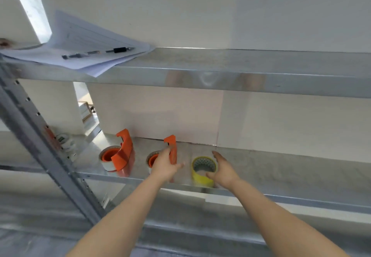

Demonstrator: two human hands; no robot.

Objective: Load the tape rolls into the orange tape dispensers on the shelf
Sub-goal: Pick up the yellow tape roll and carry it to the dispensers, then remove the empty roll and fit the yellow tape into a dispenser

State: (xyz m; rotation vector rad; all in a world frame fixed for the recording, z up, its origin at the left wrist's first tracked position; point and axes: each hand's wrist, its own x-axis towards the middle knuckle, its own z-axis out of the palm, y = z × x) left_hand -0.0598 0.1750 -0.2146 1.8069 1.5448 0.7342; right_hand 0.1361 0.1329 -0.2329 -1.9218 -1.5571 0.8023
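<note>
Nearby, papers (80, 42) overhang above; left hand (164, 166) covers a dispenser (172, 150).

This looks like a storeroom or packing room. Both hands reach into a big grey metal rack with holes in its post (30, 124), against a plain white wall (261, 12). Above the hands, lined white paper sheets (84, 42) with black pens (120, 50) lie on the upper shelf.
</note>
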